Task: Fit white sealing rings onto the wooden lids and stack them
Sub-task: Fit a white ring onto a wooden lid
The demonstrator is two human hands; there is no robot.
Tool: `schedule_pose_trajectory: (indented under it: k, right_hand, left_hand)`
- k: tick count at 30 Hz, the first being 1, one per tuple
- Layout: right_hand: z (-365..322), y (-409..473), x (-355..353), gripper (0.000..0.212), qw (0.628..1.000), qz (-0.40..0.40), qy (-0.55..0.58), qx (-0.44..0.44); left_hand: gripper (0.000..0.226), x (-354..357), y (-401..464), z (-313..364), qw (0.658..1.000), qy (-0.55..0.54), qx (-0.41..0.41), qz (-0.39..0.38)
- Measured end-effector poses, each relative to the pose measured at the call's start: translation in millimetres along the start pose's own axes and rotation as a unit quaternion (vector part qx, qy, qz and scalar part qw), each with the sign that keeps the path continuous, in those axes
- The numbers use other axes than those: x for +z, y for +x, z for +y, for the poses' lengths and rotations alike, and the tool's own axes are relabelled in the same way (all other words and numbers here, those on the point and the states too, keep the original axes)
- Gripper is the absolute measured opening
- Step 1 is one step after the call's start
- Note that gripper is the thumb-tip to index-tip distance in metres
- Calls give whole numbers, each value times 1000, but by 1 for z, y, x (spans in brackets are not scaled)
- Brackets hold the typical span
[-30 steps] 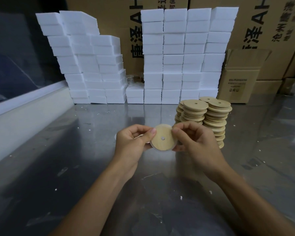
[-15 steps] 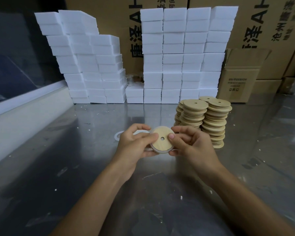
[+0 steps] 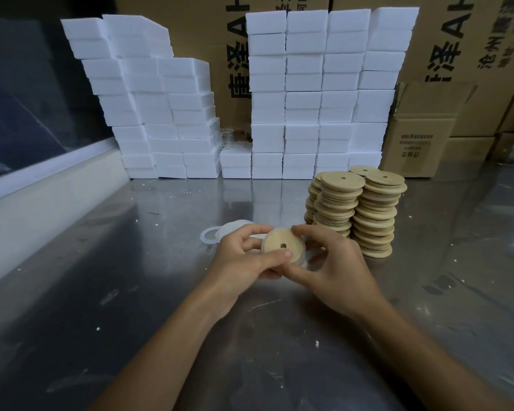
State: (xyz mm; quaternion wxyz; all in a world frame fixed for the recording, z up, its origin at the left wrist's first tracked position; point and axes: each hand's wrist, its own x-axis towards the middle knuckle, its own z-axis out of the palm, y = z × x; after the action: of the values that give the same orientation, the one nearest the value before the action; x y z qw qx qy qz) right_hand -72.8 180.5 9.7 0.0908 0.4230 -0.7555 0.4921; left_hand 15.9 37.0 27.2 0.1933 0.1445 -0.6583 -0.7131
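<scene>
A round wooden lid with a small centre hole is held between both hands just above the steel table. My left hand grips its left edge, the thumb lying across the lower face. My right hand pinches the right edge, fingers curled over the top rim. A white sealing ring shows as a pale band around the lid's lower right edge. Loose white rings lie on the table behind my left hand. Stacks of wooden lids stand just right of my hands.
The steel table carries white crumbs. Walls of white foam blocks stand at the back, with cardboard boxes behind and to the right. A white ledge runs along the left side.
The lid has tilted from facing me to lying flatter and has come lower, nearer the table. Both hands shifted their fingers round its rim.
</scene>
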Motion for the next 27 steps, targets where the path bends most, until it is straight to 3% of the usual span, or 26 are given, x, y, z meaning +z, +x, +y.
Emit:
schedule_pose_trajectory:
  k: [7,13,20,27]
  right_hand:
    - [3,1,3,74,1000,-4,11,11]
    - [7,4,4,75,995,-7,83,47]
    - [5,2,9,75,994,-14,102,43]
    - [14,-1,10,34,996,-10,43,80]
  left_hand:
    - [49,-18,7,-1,992,-71,-38,-97]
    - [58,-26,9,-7,993,1,8,-117]
    - [53,-30,11,-3,983,147,106,-8]
    - [47,-82,68,6,962,103,109,227]
